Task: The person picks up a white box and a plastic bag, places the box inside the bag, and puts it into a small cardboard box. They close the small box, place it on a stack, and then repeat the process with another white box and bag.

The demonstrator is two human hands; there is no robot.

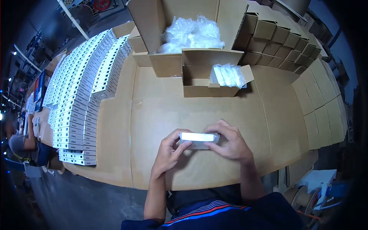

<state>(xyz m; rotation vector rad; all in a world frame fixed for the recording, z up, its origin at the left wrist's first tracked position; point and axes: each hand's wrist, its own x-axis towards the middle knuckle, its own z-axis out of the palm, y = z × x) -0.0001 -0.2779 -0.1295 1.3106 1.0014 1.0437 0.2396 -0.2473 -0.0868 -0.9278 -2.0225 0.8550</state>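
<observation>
Between my two hands, above the front middle of the table, is a small white box in a clear plastic bag (198, 137). My left hand (173, 148) grips its left end, thumb along the near side. At the right end my right hand (229, 142) holds it, with the index finger bent over the top and the thumb below. Farther back stands an open small carton (207, 91) with several bagged white pieces (229, 75) leaning in its right side. Behind that, a big open carton (165, 61) contains a heap of clear plastic bags (191, 34).
Long stacked rows of small white printed boxes (78, 103) line the left side. Folded brown cartons (276, 42) are piled at the back right, with closed brown cartons (322, 103) along the right edge. Another person (25, 143) sits at the far left.
</observation>
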